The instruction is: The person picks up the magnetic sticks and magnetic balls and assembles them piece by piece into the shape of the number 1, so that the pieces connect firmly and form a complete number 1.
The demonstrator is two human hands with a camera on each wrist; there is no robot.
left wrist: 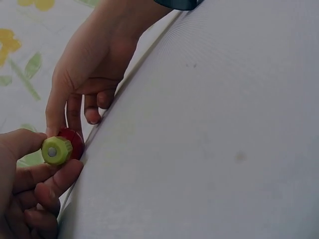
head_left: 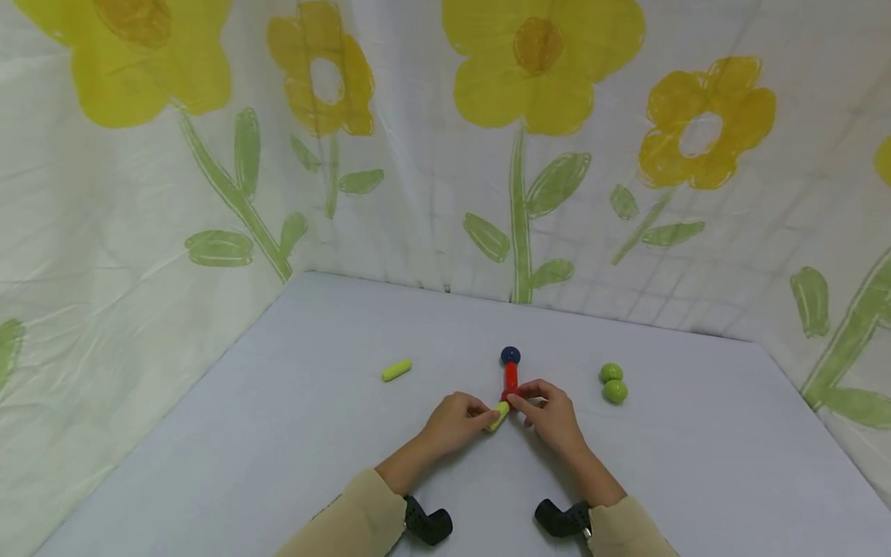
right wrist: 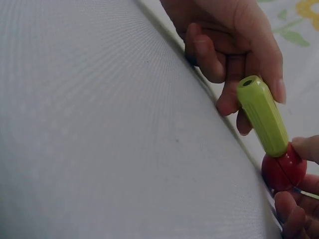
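Thumb and fingers of my left hand [head_left: 451,423] pinch a ribbed yellow-green rod [right wrist: 263,119]. The rod's far end meets a red ball [right wrist: 284,170], touching it. My right hand [head_left: 554,419] holds that ball between thumb and fingers. From the ball a red rod [head_left: 511,376] runs away from me to a dark blue ball [head_left: 510,355], forming one line on the table. The yellow-green rod angles back toward my left hand. Its near end, with a round grey spot in the middle, faces the left wrist view.
A second yellow-green rod [head_left: 397,370] lies left of the joined pieces. Two green balls [head_left: 616,391] sit together on the right. The white tabletop [head_left: 292,387] reaches back to a flower-printed curtain [head_left: 411,209]. Black wrist devices [head_left: 430,526] stick out beside both sleeves.
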